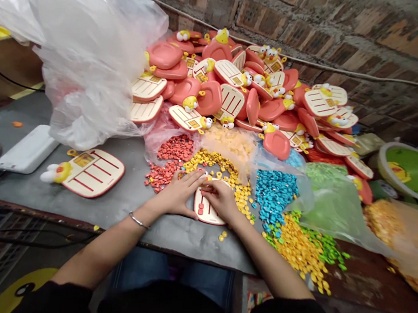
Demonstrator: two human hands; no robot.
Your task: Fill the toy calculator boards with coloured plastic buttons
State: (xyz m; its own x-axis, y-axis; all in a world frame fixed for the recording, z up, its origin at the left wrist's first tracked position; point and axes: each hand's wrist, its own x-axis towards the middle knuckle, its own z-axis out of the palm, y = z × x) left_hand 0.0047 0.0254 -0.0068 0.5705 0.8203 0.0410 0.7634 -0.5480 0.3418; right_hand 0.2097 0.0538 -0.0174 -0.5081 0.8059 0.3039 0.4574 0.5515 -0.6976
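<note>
A cream slotted toy board [209,214] with a red rim lies flat near the table's front edge. My left hand [180,194] grips its left side, fingers along the far edge and thumb at the near left. Over the board's middle is my right hand [221,200], its fingertips bent together; what they hold, if anything, is hidden. Small red pieces [200,208] sit in the board's left slot. Just beyond my hands lie loose red pieces [173,154] and yellow pieces [242,181]. Two or so yellow pieces [222,236] rest in front of the board.
A heap of similar toy boards [232,98] stands against the brick wall. Blue pieces [274,193], orange-yellow pieces [302,248] and a green bag [331,203] are to the right. Leftward are another board [95,173], a white power bank [28,148] and a large plastic bag [89,43].
</note>
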